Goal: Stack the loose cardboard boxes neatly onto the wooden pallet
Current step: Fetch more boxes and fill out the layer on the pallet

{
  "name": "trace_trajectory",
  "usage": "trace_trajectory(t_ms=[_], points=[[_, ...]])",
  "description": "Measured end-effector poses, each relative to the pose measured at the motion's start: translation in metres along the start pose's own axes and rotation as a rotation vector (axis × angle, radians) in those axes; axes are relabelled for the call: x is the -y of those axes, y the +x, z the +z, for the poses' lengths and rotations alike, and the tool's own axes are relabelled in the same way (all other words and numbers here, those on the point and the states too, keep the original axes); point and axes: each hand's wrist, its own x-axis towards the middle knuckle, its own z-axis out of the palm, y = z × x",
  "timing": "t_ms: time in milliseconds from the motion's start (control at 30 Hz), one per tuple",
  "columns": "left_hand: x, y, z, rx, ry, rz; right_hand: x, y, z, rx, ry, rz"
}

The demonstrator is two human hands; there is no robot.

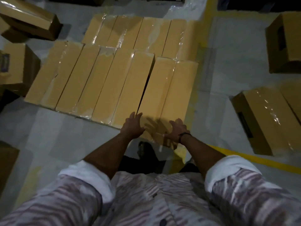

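Several long tan cardboard boxes wrapped in clear film lie side by side in two rows in front of me, a near row (91,82) and a far row (138,33). The pallet beneath them is hidden. At the right end of the near row sits a pair of boxes (166,88), with a dark gap between it and its left neighbour (130,88). My left hand (132,126) rests with straight fingers on the near end of that pair, at the gap. My right hand (176,132), a dark band at its wrist, presses the pair's near right corner with spread fingers.
Loose boxes stand around on the grey floor: two at the right (267,121) (285,43), several at the left (27,18) (17,67) and one at the lower left edge (6,162). A yellow floor line (254,159) runs to the right of the stack. My dark shoe (146,150) is just below the boxes.
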Motion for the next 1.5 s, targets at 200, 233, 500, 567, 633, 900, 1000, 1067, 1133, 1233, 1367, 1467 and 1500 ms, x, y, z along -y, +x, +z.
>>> trace_trajectory(t_ms=[200, 233, 500, 567, 633, 900, 1000, 1067, 1133, 1233, 1367, 1467, 1500], points=[[0.014, 0.001, 0.018, -0.060, 0.125, 0.125, 0.032, -0.008, 0.008, -0.137, 0.033, 0.017], [0.021, 0.006, 0.019, -0.058, 0.166, 0.158, 0.035, -0.004, 0.015, -0.153, 0.047, 0.052], [0.084, 0.048, 0.046, 0.052, 0.486, 0.297, 0.031, 0.022, 0.103, -0.127, 0.003, 0.319], [0.097, 0.053, 0.053, 0.033, 0.515, 0.348, 0.027, 0.029, 0.113, -0.186, 0.098, 0.327], [0.109, 0.058, 0.058, -0.037, 0.536, 0.395, 0.026, 0.031, 0.118, -0.312, 0.185, 0.315], [0.122, 0.066, 0.052, -0.159, 0.509, 0.487, 0.013, 0.036, 0.122, -0.409, 0.082, 0.216], [0.121, 0.068, 0.050, -0.174, 0.505, 0.490, 0.014, 0.038, 0.121, -0.493, 0.073, 0.217], [0.118, 0.069, 0.048, -0.181, 0.515, 0.481, 0.012, 0.041, 0.122, -0.520, 0.091, 0.221], [0.117, 0.069, 0.048, -0.187, 0.527, 0.476, 0.010, 0.044, 0.124, -0.509, 0.102, 0.230], [0.118, 0.069, 0.049, -0.199, 0.535, 0.478, 0.010, 0.046, 0.124, -0.505, 0.124, 0.240], [0.119, 0.072, 0.050, -0.190, 0.553, 0.484, 0.010, 0.047, 0.121, -0.473, 0.122, 0.259], [0.117, 0.070, 0.044, -0.166, 0.568, 0.482, 0.013, 0.046, 0.116, -0.436, 0.138, 0.266], [0.115, 0.068, 0.040, -0.145, 0.580, 0.483, 0.015, 0.043, 0.114, -0.425, 0.134, 0.277]])
